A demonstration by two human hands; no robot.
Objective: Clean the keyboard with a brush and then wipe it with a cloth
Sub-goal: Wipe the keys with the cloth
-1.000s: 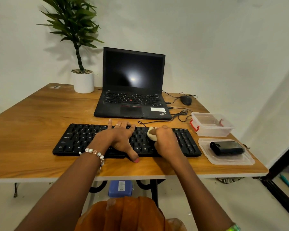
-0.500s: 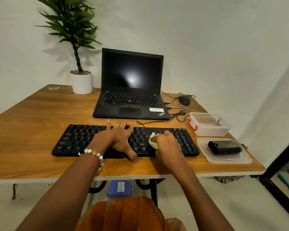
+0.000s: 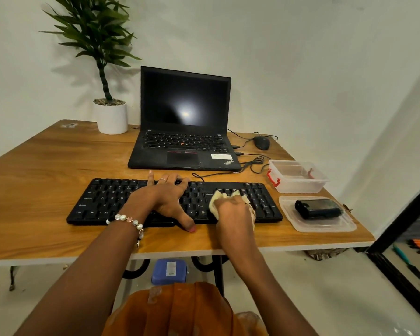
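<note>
Keyboard [image 3: 112, 202] black, flat on wooden table [image 3: 46, 166], long axis left to right; legends Shift, Ctrl, Alt, QWER legible left of left hand [image 3: 166, 200]. Left hand spread flat, fingers straight, pressing centre keys, thumb at near edge. Right hand [image 3: 233, 209] clenched round pale yellow cloth [image 3: 216, 198], pressed on keys right of centre, just beside left hand. Beyond hands: laptop [image 3: 184, 132], "ThinkPad" mark on palm rest. Right of right hand: clear tub [image 3: 298, 180], lid [image 3: 325, 225] bearing black object [image 3: 317, 209].

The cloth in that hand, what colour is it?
Pale yellow, almost cream. The cloth shows in the head view, bunched under the right hand.
</note>
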